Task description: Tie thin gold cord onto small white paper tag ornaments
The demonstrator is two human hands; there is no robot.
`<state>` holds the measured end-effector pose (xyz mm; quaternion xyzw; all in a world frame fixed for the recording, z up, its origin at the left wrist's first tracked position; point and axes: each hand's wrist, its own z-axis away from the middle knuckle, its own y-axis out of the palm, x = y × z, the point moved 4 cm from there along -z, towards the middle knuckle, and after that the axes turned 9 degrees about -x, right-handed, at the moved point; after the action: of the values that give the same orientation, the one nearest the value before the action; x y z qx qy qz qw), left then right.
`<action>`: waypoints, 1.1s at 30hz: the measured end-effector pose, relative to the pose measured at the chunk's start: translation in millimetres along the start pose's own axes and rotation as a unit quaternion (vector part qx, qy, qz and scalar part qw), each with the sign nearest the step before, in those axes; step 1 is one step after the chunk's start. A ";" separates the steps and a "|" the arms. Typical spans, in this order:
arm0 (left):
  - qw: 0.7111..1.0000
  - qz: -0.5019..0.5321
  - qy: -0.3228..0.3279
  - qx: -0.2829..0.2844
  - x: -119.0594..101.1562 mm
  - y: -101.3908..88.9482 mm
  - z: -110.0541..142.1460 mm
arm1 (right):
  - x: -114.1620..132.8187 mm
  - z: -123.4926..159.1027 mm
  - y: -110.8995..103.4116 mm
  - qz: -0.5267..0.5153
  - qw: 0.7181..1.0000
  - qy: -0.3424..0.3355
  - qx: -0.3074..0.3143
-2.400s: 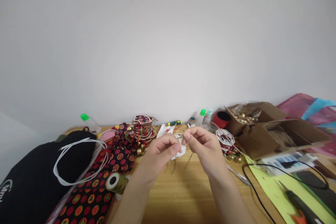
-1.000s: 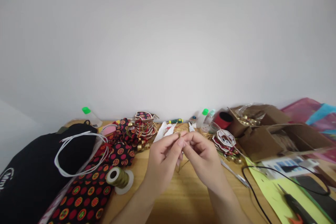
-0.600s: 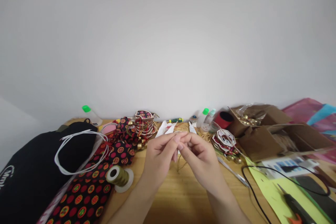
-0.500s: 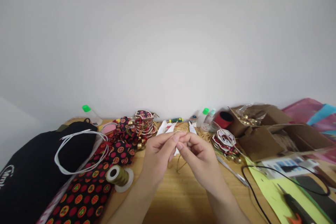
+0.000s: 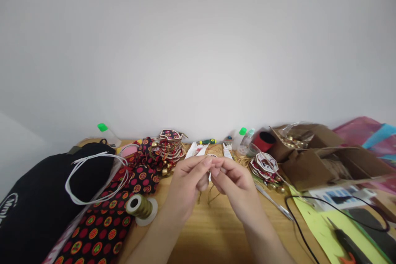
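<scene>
My left hand [image 5: 187,185] and my right hand [image 5: 236,183] meet fingertip to fingertip over the middle of the wooden table. Both are closed in a pinch on a thin olive-brown cord, most of it hidden by the fingers. Loose ends of the cord [image 5: 210,199] hang below, between the palms. Behind the fingers shows a bit of a pale piece, too covered to make out. A spool of olive thread [image 5: 142,208] stands on its flange left of my left wrist. Right of my right hand lies a metal tool like tweezers [image 5: 275,202].
Patterned cloth [image 5: 102,231], a coil of white cord [image 5: 68,181] and a black bag [image 5: 43,198] fill the left. Bell-hung ornaments lie in a pile [image 5: 170,148] and another stack [image 5: 264,163]. Cardboard boxes [image 5: 309,173], a black cable [image 5: 298,222] and a soldering-iron-like tool [image 5: 349,241] occupy the right.
From apart, my hands have come together, fingertips touching and pinching the cord. My left wrist has uncovered more of the spool. Over the last half second only the fingers shift slightly.
</scene>
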<state>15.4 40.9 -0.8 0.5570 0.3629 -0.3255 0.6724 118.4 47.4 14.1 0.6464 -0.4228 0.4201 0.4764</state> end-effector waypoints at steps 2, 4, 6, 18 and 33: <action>1.000 0.006 -0.009 -0.006 0.0 0.2 0.2 | -0.3 0.9 0.1 0.001 1.000 0.007 -0.004; 1.000 0.009 -0.012 -0.012 -0.3 0.5 0.4 | -0.2 1.5 1.5 0.000 1.000 0.016 -0.001; 1.000 0.012 -0.015 -0.016 -0.2 0.6 0.4 | -0.3 1.5 3.5 -0.003 1.000 0.026 0.007; 0.999 0.048 0.001 -0.015 2.0 4.2 1.6 | -6.9 -0.2 3.2 -0.014 0.998 0.062 0.011; 0.997 0.066 -0.039 0.010 1.6 5.2 3.9 | -6.7 1.7 0.7 0.023 0.998 0.055 -0.005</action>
<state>21.1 38.0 0.9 0.5730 0.2957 -0.3057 0.7006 116.0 46.5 7.6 0.6100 -0.4126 0.4639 0.4925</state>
